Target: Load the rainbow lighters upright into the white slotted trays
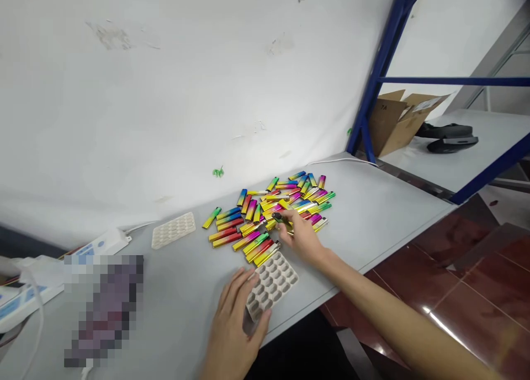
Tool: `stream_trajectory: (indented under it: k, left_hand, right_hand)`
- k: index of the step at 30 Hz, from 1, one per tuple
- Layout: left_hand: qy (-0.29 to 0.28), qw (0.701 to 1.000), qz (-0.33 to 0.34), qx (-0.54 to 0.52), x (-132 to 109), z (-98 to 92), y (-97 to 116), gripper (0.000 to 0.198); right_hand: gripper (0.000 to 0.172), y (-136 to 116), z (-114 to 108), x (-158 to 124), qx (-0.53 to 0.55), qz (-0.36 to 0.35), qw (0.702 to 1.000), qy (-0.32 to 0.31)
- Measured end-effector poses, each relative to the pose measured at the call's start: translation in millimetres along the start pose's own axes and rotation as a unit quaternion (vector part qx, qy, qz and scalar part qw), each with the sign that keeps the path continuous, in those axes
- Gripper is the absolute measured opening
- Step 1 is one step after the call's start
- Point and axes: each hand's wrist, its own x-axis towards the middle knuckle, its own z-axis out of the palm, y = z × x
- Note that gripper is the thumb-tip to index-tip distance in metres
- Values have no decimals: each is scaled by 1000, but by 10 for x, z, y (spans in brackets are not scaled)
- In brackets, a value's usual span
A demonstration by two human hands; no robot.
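My left hand (238,319) grips the left side of a pale moulded tray (276,280), its thumb at the near edge and its fingers at the far one. Rows of small hollows in this tray face up, and none that I can see is filled. Over the near side of a pile of shiny lighters (259,247), my right hand (302,236) is closed with a lighter (277,217) pinched in its fingertips, dark end showing. The pile's lighters have metallic yellow, red, green, blue and pink bodies and lie in loose groups on the grey table (178,313).
A second pale tray (174,231) lies to the left by the wall. Power strips (99,244) with cables and a blurred-out object (110,308) are further left. A blue metal frame (368,93) stands at the right, with an open cardboard box (397,120) behind it.
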Motion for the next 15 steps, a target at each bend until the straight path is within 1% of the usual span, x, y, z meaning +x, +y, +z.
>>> stream_trajectory:
  k: [2, 3, 4, 7, 9, 11, 13, 15]
  left_hand:
    - [-10, 998, -58, 5, -5, 25, -7, 59]
    - [-16, 997, -73, 10, -6, 39, -10, 64]
    - [-23, 996, -79, 16, -8, 55, -14, 67]
    - [-35, 995, -91, 28, -9, 99, -30, 71]
    - [-39, 993, -107, 31, -6, 122, -39, 68]
    - [-34, 991, -123, 31, 1, 135, -44, 62]
    - [-26, 991, -128, 28, 8, 138, -45, 59]
    - [-22, 992, -124, 24, 12, 134, -42, 57]
  right_hand:
    - [15, -118, 62, -30, 91, 74, 993, 7]
    - [15, -167, 80, -47, 133, 95, 986, 6]
    - [19, -204, 89, -61, 172, 110, 979, 1]
    - [47, -235, 87, -80, 267, 167, 948, -41]
    - [59, -205, 85, -80, 302, 216, 926, -70]
    - [63, -162, 95, -77, 322, 252, 908, -91]
    - [65, -129, 111, -74, 344, 265, 895, -108]
    - [68, -114, 123, -69, 371, 263, 884, -107]
